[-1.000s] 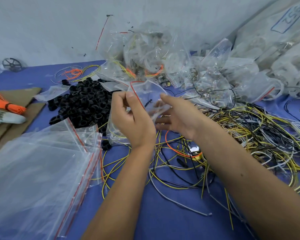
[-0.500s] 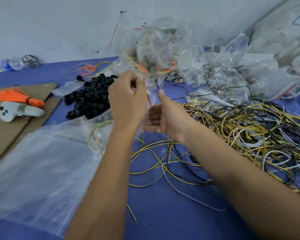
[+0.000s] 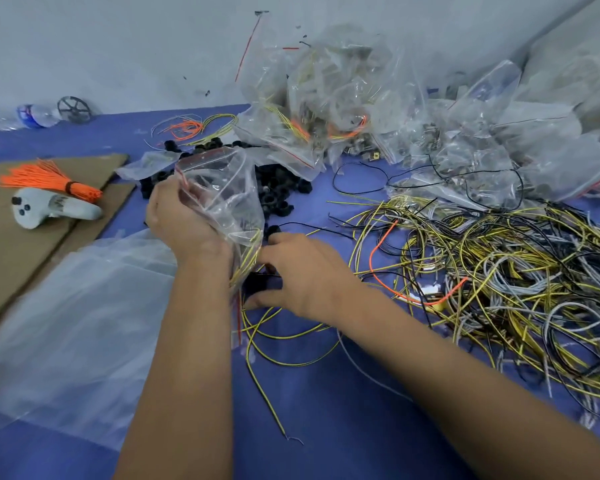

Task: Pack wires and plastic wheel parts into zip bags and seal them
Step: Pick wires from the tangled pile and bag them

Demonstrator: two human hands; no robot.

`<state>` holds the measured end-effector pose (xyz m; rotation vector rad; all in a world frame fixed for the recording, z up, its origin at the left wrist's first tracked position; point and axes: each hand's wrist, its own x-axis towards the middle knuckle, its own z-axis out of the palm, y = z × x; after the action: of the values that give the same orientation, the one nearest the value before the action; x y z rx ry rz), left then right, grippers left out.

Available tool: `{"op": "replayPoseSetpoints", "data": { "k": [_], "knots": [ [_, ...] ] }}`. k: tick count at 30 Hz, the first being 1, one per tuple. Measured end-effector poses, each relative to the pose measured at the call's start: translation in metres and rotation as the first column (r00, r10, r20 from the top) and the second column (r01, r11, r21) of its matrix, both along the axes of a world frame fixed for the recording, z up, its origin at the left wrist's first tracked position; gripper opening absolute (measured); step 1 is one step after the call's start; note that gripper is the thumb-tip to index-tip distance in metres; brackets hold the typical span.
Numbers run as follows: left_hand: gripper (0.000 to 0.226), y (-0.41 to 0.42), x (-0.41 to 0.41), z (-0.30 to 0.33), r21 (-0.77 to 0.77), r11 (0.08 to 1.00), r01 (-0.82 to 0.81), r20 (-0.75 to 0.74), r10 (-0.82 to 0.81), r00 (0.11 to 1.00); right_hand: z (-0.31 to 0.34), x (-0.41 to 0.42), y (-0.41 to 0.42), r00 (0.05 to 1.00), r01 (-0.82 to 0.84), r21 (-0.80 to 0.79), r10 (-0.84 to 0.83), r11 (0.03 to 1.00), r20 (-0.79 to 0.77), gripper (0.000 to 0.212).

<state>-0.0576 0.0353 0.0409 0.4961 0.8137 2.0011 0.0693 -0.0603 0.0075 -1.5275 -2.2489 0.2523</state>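
Observation:
My left hand (image 3: 184,223) grips a clear zip bag (image 3: 229,195) with a red seal strip, held upright over the blue table. Yellow wires lie in the bag's lower end. My right hand (image 3: 305,275) is low on the table at the bag's bottom, with thumb and fingers curled round a black wheel part (image 3: 257,282). A pile of black wheel parts (image 3: 278,188) lies just behind the bag. A big tangle of yellow, grey and black wires (image 3: 499,271) spreads to the right.
A stack of empty zip bags (image 3: 84,323) lies at the left front. Filled bags (image 3: 361,116) are heaped against the wall. On cardboard (image 3: 21,271) at the left lie an orange wire bundle (image 3: 49,181) and a grey controller (image 3: 49,209).
My right hand dropped from the bag's mouth down to the table at the bag's bottom. My left hand lowered the bag and moved it left. The view shifted right.

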Motion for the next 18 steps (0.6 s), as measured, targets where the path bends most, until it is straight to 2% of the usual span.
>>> {"op": "replayPoseSetpoints", "data": {
  "k": [3, 7, 9, 11, 13, 14, 15, 16, 18],
  "knots": [
    [0.049, 0.0, 0.001, -0.005, 0.034, 0.998, 0.049, 0.031, -0.05, 0.998, 0.001, -0.007, 0.002, 0.997, 0.072, -0.022, -0.071, 0.997, 0.013, 0.037],
    [0.06, 0.0, 0.003, -0.007, 0.085, 0.989, 0.125, 0.021, -0.127, 0.992, 0.008, 0.008, 0.008, 0.974, 0.181, -0.012, -0.178, 0.983, 0.141, 0.018],
    [0.056, -0.002, 0.007, -0.009, 0.109, 0.974, 0.196, 0.013, -0.199, 0.98, 0.01, 0.023, 0.011, 0.957, 0.244, 0.014, -0.243, 0.97, 0.161, 0.011],
    [0.041, -0.006, 0.015, -0.01, 0.103, 0.946, 0.306, -0.038, -0.304, 0.952, 0.013, 0.041, 0.012, 0.95, 0.3, 0.035, -0.302, 0.953, 0.082, 0.026],
    [0.038, -0.011, 0.025, -0.011, 0.09, 0.918, 0.386, -0.116, -0.375, 0.92, 0.017, 0.059, 0.011, 0.905, 0.354, -0.074, -0.361, 0.932, -0.223, 0.039],
    [0.039, -0.014, 0.03, -0.011, 0.087, 0.903, 0.421, -0.154, -0.405, 0.901, 0.02, 0.068, 0.009, 0.815, 0.354, -0.183, -0.398, 0.917, -0.422, 0.042],
    [0.038, -0.018, 0.037, -0.012, 0.079, 0.89, 0.449, -0.2, -0.427, 0.882, 0.024, 0.075, 0.008, 0.68, 0.323, -0.296, -0.438, 0.899, -0.588, 0.045],
    [0.035, -0.022, 0.043, -0.012, 0.066, 0.882, 0.466, -0.259, -0.436, 0.862, 0.026, 0.081, 0.007, 0.524, 0.272, -0.395, -0.48, 0.877, -0.704, 0.047],
    [0.026, -0.03, 0.055, -0.013, 0.022, 0.879, 0.476, -0.383, -0.432, 0.816, 0.032, 0.096, 0.001, 0.232, 0.134, -0.517, -0.534, 0.845, -0.813, 0.043]
  ]
}}
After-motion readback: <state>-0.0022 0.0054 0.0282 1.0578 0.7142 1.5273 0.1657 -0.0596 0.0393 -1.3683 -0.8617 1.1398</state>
